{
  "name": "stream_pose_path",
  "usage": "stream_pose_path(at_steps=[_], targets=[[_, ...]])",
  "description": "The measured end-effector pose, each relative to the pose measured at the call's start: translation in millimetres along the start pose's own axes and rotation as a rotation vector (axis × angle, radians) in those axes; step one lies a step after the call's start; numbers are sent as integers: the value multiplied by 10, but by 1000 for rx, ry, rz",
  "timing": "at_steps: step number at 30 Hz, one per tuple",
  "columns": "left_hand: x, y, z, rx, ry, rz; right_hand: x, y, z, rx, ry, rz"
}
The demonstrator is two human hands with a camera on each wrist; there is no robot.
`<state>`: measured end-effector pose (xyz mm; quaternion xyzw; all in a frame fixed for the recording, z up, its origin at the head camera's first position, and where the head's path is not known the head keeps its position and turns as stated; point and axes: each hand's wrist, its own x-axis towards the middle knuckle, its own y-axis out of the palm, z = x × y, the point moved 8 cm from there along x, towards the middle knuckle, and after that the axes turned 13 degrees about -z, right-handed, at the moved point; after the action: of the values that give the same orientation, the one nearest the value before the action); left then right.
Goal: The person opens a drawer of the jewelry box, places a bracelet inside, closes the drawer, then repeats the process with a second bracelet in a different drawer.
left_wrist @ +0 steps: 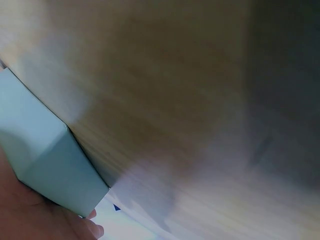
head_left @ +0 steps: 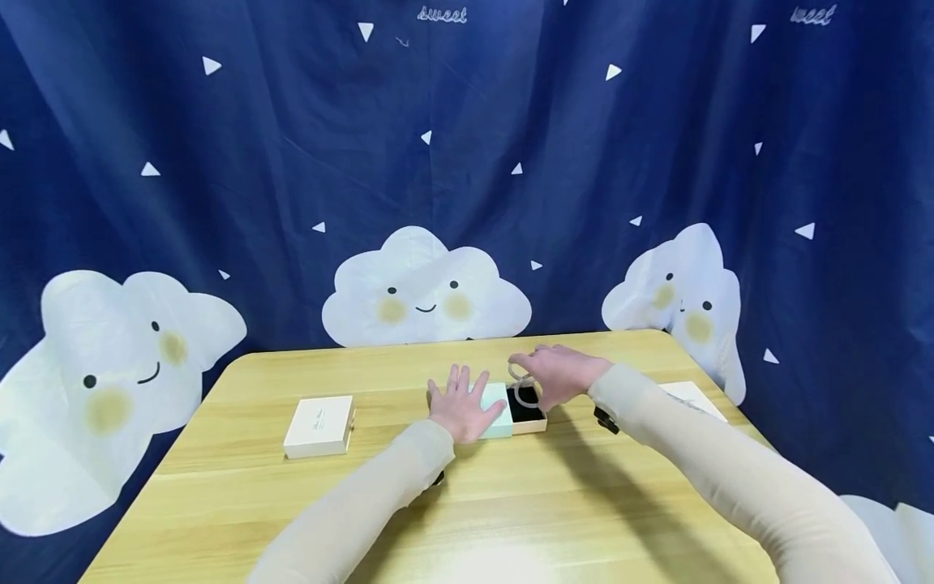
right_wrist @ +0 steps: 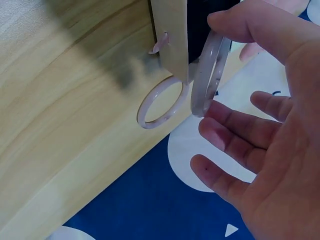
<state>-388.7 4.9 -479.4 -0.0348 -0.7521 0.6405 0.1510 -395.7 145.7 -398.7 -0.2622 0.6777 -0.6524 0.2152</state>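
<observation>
My left hand [head_left: 461,410] lies with spread, straight fingers on the left part of a pale green box sleeve [head_left: 498,400]. Out of the sleeve's right end sticks a drawer [head_left: 530,427] with a black lining. Above that drawer my right hand [head_left: 560,375] pinches a pale, translucent bangle [right_wrist: 201,80] between thumb and fingertips. A second bangle [right_wrist: 144,111] lies on the table just past the drawer's corner. In the right wrist view, a small pink ribbon tab [right_wrist: 159,44] shows on the drawer's end. The left wrist view catches the sleeve's corner beside the hand.
A white box [head_left: 319,423] with small lettering stands on the wooden table [head_left: 241,495] to the left. Partly behind the right forearm lies a white flat item [head_left: 696,396]. A dark blue curtain [head_left: 467,170] with clouds hangs behind the table's far edge.
</observation>
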Motion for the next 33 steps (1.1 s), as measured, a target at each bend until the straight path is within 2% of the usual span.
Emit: stream_pose_path(at_steps=[12,22,33], targets=[[131,-6,16,26,23,-11,36,-112,130,-3,-62,-45],[76,-113,-5,-16,1,3,97,-28,147,20,-32,-16],[-3,-82,-19,-38,-4,29,104,86,208,45,-26,-1]])
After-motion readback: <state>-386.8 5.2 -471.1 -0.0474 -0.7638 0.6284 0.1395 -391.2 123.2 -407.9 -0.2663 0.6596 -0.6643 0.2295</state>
